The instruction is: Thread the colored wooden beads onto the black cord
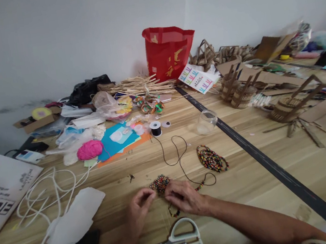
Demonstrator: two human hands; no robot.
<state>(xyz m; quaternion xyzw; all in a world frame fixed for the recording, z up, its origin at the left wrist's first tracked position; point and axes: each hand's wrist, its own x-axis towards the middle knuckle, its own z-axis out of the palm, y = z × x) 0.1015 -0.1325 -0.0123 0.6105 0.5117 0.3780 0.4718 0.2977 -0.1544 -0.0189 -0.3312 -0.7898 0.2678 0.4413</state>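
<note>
While both hands close in around a pile of beads (159,183), black cord (181,160) loops across the wooden table (248,191).

From the pile, the left hand (141,208) is at eight o'clock, thumb and forefinger drawn near each other; the right hand (185,197) is at four o'clock, fingers curled at the beads' edge, and I can't tell whether either grips anything, as the fingertips are small and partly hidden. A short beaded strand (175,212) shows below the right hand. At twelve o'clock stands the spool (155,129), between two and three lie coiled bead strings (212,158), and near six rest white-handled scissors (184,241).
</note>
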